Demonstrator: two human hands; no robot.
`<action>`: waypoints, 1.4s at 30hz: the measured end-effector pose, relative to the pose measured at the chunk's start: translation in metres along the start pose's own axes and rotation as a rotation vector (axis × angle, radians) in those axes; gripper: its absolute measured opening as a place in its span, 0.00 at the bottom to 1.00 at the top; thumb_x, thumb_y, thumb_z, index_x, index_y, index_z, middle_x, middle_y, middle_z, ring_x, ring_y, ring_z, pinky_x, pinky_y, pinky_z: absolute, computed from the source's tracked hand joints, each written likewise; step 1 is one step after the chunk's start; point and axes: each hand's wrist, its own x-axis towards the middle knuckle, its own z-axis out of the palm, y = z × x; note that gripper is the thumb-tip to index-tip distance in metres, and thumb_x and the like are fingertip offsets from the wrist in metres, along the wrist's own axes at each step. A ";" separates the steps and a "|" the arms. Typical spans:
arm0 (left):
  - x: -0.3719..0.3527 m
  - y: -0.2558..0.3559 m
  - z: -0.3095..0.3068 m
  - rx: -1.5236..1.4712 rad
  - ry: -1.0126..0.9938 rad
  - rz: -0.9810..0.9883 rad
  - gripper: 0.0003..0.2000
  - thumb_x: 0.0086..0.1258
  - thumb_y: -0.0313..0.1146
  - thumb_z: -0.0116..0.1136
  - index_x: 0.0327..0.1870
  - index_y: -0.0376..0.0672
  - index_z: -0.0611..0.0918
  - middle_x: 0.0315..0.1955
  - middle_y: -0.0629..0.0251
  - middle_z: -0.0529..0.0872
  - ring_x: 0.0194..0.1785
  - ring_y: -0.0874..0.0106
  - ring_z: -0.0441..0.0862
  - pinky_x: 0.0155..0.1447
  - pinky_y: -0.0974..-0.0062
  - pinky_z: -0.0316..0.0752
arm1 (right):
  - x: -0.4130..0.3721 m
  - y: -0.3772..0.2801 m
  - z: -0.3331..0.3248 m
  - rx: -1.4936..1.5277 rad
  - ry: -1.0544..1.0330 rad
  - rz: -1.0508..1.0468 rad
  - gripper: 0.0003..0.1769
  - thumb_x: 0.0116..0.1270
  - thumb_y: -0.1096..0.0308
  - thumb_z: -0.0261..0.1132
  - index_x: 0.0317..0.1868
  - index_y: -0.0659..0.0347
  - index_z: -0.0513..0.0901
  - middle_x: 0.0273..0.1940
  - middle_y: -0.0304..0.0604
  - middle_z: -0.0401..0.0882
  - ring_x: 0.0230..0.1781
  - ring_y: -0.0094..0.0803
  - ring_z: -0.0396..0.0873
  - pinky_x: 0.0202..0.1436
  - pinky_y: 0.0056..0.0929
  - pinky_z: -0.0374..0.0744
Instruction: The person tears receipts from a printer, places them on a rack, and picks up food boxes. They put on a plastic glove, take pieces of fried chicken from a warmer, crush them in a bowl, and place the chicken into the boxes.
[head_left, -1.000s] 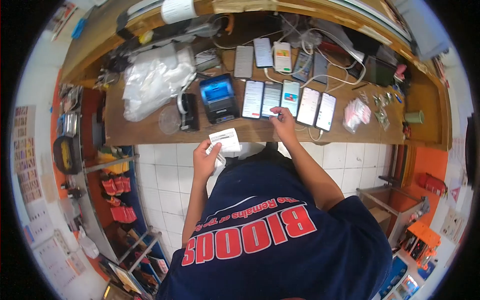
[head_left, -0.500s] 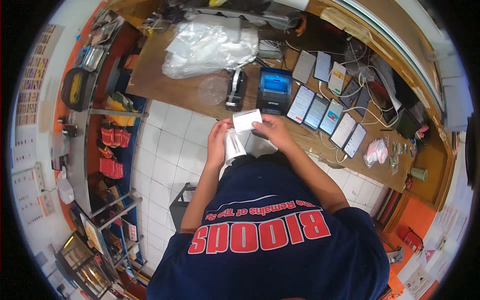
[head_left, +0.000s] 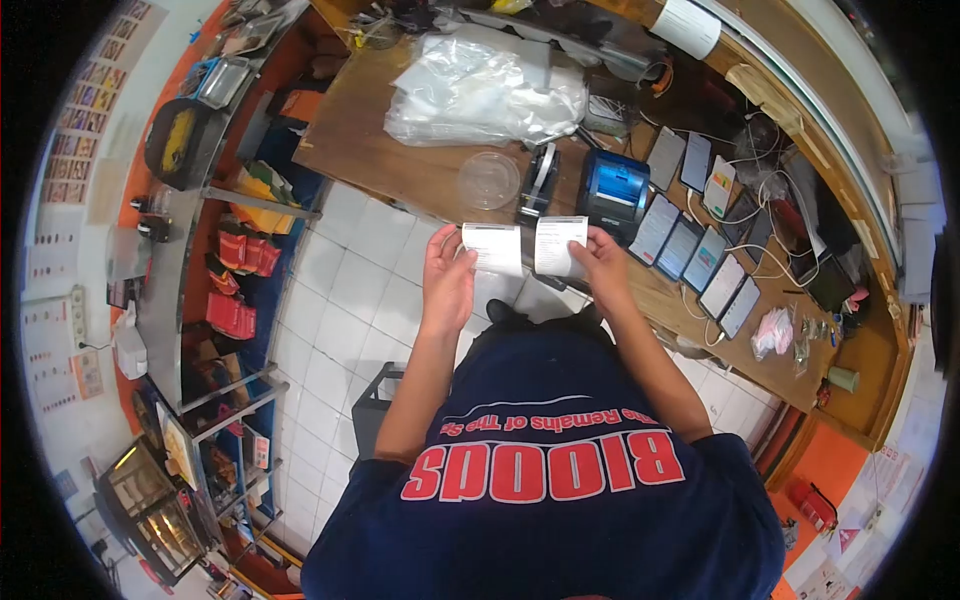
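Observation:
My left hand (head_left: 447,275) pinches a white printed paper slip (head_left: 493,246) by its left side, thumb on top. A second printed slip (head_left: 556,247) is gripped at its right side by my right hand (head_left: 603,268). Both slips are held side by side in front of the table edge, with a narrow gap between them. Just beyond them on the table are a black tape dispenser (head_left: 538,182), a blue and black receipt printer (head_left: 613,195) and a round clear plastic lid (head_left: 488,181).
Clear plastic bags (head_left: 480,90) lie across the back of the wooden table (head_left: 350,130). Several phones (head_left: 680,247) with white charging cables fill its right part. A shelf rack (head_left: 215,240) with red packets stands at left, and a dark stool (head_left: 375,410) is on the tiled floor.
The slips have gone from overlapping, with one hanging down, to being spread apart and raised side by side. My hands have moved apart. The view has shifted, moving the table rightward.

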 end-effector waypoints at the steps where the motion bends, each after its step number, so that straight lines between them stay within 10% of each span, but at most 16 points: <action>1: 0.001 0.003 -0.003 -0.003 -0.008 -0.009 0.27 0.69 0.15 0.58 0.68 0.41 0.67 0.61 0.57 0.75 0.64 0.66 0.76 0.67 0.66 0.75 | 0.000 0.001 0.003 -0.016 -0.004 0.010 0.21 0.72 0.78 0.65 0.64 0.63 0.73 0.49 0.47 0.88 0.51 0.29 0.85 0.56 0.29 0.81; 11: 0.005 0.028 -0.019 -0.054 -0.011 -0.126 0.25 0.69 0.21 0.52 0.68 0.36 0.69 0.61 0.57 0.80 0.64 0.64 0.79 0.67 0.60 0.75 | -0.019 -0.025 0.041 0.044 -0.036 -0.203 0.38 0.67 0.86 0.62 0.75 0.56 0.60 0.59 0.54 0.82 0.60 0.37 0.81 0.61 0.36 0.82; 18: 0.016 0.024 -0.066 -0.245 -0.195 -0.226 0.16 0.66 0.25 0.49 0.55 0.35 0.78 0.54 0.57 0.84 0.59 0.63 0.81 0.63 0.63 0.77 | -0.017 -0.016 0.040 -0.144 -0.072 -0.105 0.24 0.71 0.83 0.60 0.66 0.57 0.80 0.58 0.40 0.83 0.55 0.26 0.80 0.60 0.27 0.78; 34: -0.001 -0.006 0.012 0.717 -0.322 -0.129 0.16 0.70 0.20 0.63 0.59 0.32 0.81 0.51 0.62 0.88 0.56 0.74 0.83 0.63 0.73 0.75 | -0.021 -0.018 0.023 -0.120 -0.343 -0.146 0.31 0.67 0.87 0.59 0.71 0.61 0.75 0.60 0.43 0.82 0.59 0.27 0.80 0.63 0.27 0.77; 42: -0.009 -0.024 0.015 0.624 -0.128 -0.167 0.17 0.69 0.19 0.65 0.59 0.33 0.81 0.53 0.58 0.88 0.57 0.72 0.84 0.63 0.73 0.76 | -0.004 -0.022 0.006 -0.031 -0.467 -0.218 0.35 0.68 0.84 0.60 0.76 0.60 0.68 0.66 0.45 0.79 0.60 0.28 0.80 0.63 0.26 0.76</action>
